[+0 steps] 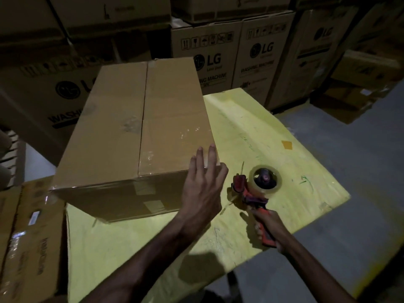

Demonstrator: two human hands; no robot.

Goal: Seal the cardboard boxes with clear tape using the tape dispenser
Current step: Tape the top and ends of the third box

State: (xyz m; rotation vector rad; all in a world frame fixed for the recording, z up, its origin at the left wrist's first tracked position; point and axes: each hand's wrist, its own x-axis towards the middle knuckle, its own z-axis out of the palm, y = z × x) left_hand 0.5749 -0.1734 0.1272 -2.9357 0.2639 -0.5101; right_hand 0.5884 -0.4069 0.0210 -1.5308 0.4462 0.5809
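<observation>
The left hand [202, 184] is held open, its fingers straight and laid against the near right corner of the cardboard box [142, 132], with the fingertips reaching onto the top face. The right hand [270, 229] is closed around the red handle of the tape dispenser [255, 191], which is held low over the yellow table [273, 132], just to the right of the box; whether it touches the tabletop cannot be told. A roll of clear tape [265, 178] is mounted on the dispenser, at the end away from the hand.

The box is set on the left part of the table with its top flaps closed, and the seam between them is seen running away from the person. Glossy patches are seen on the top face by the seam. An orange patch [286, 145] is seen on the tabletop, well apart from the dispenser. A second carton [28, 237] is placed beside the table on the left, and printed washing-machine cartons [207, 60] are stacked behind.
</observation>
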